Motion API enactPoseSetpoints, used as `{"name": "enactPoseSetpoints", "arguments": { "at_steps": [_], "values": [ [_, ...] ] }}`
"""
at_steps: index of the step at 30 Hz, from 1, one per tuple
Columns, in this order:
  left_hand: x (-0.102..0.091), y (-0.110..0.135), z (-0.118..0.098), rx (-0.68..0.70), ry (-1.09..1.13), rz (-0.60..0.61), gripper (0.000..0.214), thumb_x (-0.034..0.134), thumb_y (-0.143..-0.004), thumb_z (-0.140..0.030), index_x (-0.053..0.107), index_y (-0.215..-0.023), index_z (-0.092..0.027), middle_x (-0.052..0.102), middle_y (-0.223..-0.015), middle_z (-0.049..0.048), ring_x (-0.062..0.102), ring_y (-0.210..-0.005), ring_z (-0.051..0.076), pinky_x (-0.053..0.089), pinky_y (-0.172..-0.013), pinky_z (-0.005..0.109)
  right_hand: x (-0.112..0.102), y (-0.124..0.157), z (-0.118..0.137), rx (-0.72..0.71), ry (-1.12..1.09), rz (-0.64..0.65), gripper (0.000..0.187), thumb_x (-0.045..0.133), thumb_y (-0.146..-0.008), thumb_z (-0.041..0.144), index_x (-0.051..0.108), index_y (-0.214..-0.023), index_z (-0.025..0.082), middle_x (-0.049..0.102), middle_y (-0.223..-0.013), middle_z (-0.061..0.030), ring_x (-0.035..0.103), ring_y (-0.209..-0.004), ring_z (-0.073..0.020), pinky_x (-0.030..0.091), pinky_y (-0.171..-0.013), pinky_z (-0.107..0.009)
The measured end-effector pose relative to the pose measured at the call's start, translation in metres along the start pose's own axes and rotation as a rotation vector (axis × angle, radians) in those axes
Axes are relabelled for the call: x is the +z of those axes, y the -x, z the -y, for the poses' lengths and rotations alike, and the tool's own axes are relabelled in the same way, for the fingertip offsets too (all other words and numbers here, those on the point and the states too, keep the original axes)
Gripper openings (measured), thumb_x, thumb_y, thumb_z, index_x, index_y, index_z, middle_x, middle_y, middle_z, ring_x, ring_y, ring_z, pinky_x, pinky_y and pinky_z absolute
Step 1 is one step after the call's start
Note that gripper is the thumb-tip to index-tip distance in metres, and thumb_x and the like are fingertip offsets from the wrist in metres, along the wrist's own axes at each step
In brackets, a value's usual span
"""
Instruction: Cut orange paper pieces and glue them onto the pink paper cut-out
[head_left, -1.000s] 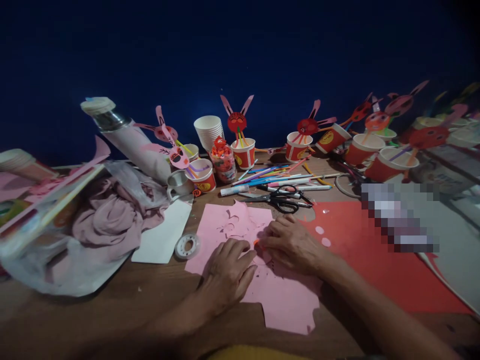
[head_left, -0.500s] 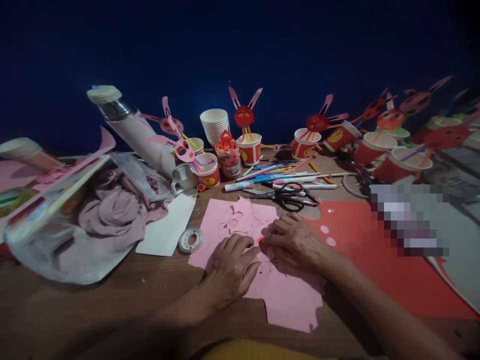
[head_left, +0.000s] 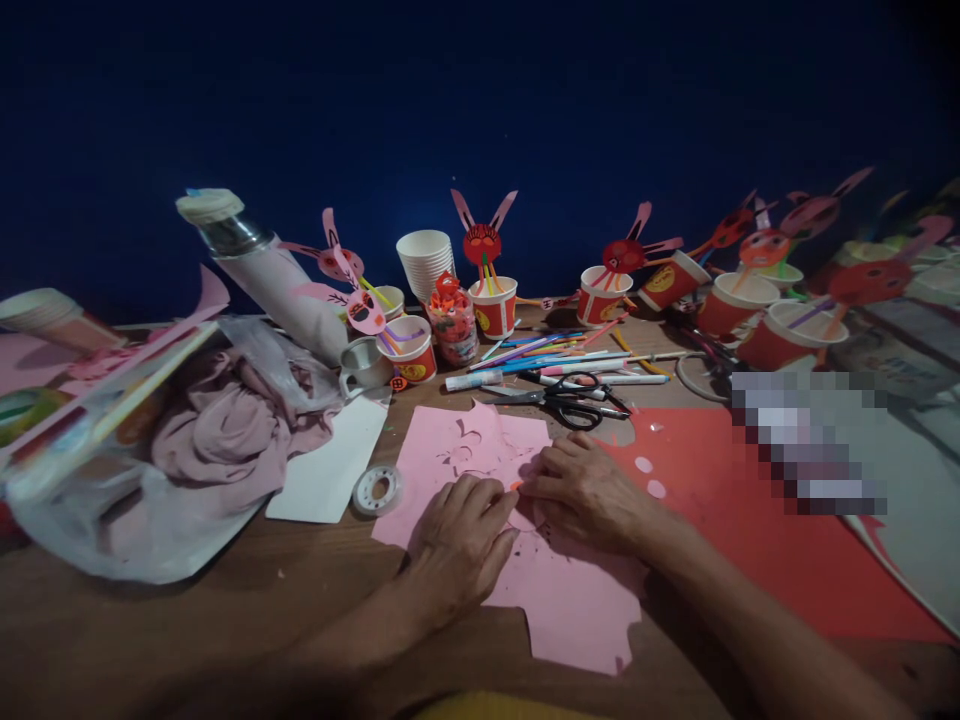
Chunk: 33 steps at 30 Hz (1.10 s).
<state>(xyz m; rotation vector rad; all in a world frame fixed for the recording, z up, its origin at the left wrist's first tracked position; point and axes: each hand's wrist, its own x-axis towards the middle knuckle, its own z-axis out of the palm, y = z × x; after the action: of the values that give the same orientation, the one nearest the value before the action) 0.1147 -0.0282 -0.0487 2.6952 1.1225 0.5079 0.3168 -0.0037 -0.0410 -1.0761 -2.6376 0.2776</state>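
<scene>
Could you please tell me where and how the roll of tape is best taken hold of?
Probably by its outer rim, coming from above and the near side with the left hand. The roll of tape lies flat with its hole upward, so fingers could straddle the rim; pink paper lies close on its right.

The left hand (head_left: 461, 530) and the right hand (head_left: 589, 490) are close together, backs up, with bent fingers (head_left: 484, 492) almost meeting in between, and the left arm (head_left: 367, 630) and right arm (head_left: 727, 590) slant back behind them, spreading wide apart.
</scene>
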Motion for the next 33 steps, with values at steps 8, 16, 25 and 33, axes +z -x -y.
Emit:
{"name": "enactPoseSetpoints", "arguments": {
  "at_steps": [8, 16, 25, 33],
  "values": [
    [-0.001, -0.004, -0.002, 0.010, -0.070, 0.038, 0.022, 0.043, -0.083, -0.020, 0.054, -0.101, -0.014, 0.055, -0.093, 0.0083, 0.044, -0.084, 0.023, 0.040, -0.070, 0.037, 0.001, 0.000, 0.000, -0.004, -0.008, 0.026, 0.016, 0.049, -0.081, 0.018, 0.063, -0.088, 0.023, 0.058, -0.086, -0.0040, 0.046, -0.081, -0.0174, 0.027, -0.073, -0.032],
    [0.003, -0.003, 0.000, 0.023, -0.066, 0.006, 0.022, 0.043, -0.084, -0.022, 0.054, -0.101, -0.015, 0.054, -0.093, 0.0086, 0.044, -0.084, 0.023, 0.040, -0.069, 0.037, -0.010, 0.002, -0.011, 0.082, -0.149, -0.189, 0.021, 0.046, -0.082, 0.020, 0.064, -0.095, 0.020, 0.061, -0.083, -0.0061, 0.051, -0.078, -0.0181, 0.034, -0.070, -0.032],
    [0.003, -0.003, 0.001, 0.021, -0.058, 0.019, 0.024, 0.045, -0.083, -0.021, 0.052, -0.104, -0.015, 0.054, -0.092, 0.0083, 0.044, -0.084, 0.023, 0.040, -0.069, 0.036, -0.006, 0.005, -0.030, 0.289, -0.128, -0.434, 0.020, 0.046, -0.079, 0.014, 0.064, -0.088, 0.016, 0.063, -0.076, -0.0068, 0.055, -0.072, -0.0182, 0.039, -0.067, -0.032],
    [0.005, -0.001, 0.000, 0.009, -0.039, -0.020, 0.022, 0.044, -0.082, -0.020, 0.052, -0.102, -0.016, 0.054, -0.091, 0.0080, 0.045, -0.083, 0.023, 0.040, -0.068, 0.036, -0.005, 0.005, -0.029, 0.318, -0.107, -0.443, 0.019, 0.048, -0.077, 0.012, 0.064, -0.086, 0.017, 0.064, -0.074, -0.0056, 0.057, -0.071, -0.0179, 0.040, -0.068, -0.031]
  ]
}}
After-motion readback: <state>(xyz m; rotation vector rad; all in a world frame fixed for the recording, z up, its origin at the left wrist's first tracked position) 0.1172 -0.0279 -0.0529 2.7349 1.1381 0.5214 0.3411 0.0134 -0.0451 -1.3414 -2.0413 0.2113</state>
